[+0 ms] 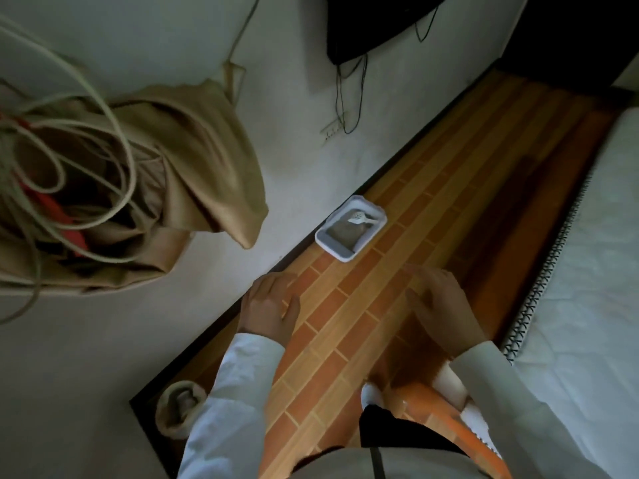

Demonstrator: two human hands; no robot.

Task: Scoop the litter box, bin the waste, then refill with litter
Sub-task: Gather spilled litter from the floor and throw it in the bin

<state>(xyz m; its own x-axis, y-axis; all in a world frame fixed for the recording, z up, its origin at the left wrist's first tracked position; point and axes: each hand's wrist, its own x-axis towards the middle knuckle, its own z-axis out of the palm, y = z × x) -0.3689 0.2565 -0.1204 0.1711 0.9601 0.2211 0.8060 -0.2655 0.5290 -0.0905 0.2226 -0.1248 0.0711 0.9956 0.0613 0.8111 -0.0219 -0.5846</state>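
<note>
1. The litter box [349, 252], a white tray with rounded corners, stands on the floor [345, 323] of orange-brown brick-pattern tiles, close to the dark strip at the foot of the wall [294, 150].
2. Inside the box lies a heap of grey-brown litter [344, 233], and a white scoop [359, 218] with small holes rests on top of it, near the far end of the tray.
3. The left hand [271, 307] is held out in front of the body, palm down, over the floor next to the dark strip; its grip is loose, the fingers a little curled, and it holds nothing.
4. The right hand [439, 302] is also out in front, palm down, fingers spread and somewhat blurred; its grip is open with nothing in it.
5. Both hands are well apart from the litter box, which is further ahead, between them.
6. Both arms wear light sleeves [235, 392].
7. At the lower left, against the wall, sits a small beige bag [174, 414] with its mouth rolled open; what it contains I cannot tell.
8. At the right edge there is a white quilted mattress [587, 271].
9. On the left a beige cloth [193, 160] hangs on the wall, with pale looped cords [86, 126] in front of it.
</note>
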